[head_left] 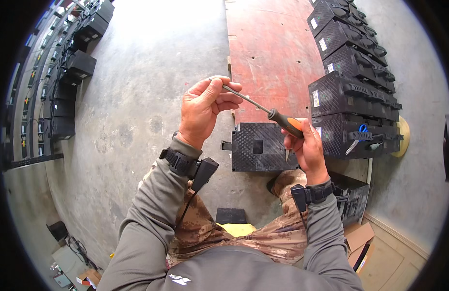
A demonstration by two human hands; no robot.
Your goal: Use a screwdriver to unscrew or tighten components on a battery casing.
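Note:
My right hand (304, 148) grips the black-and-orange handle of a screwdriver (286, 122), with a thin pointed metal piece, unclear what, hanging below its fingers (287, 154). The screwdriver's shaft slants up to my left hand (202, 104), whose thumb and index finger pinch its tip; anything small held there is too small to make out. Beneath my hands a black textured case (248, 153) lies flat, with a square recess on top and a tab on its left side.
Stacked black cases (353, 97) line the right; blue-handled scissors (363, 129) rest in one's handle area. A dark rack of black units (64, 104) stands left. A red board (268, 43) lies ahead on concrete. An open cardboard box (358, 237) is at lower right.

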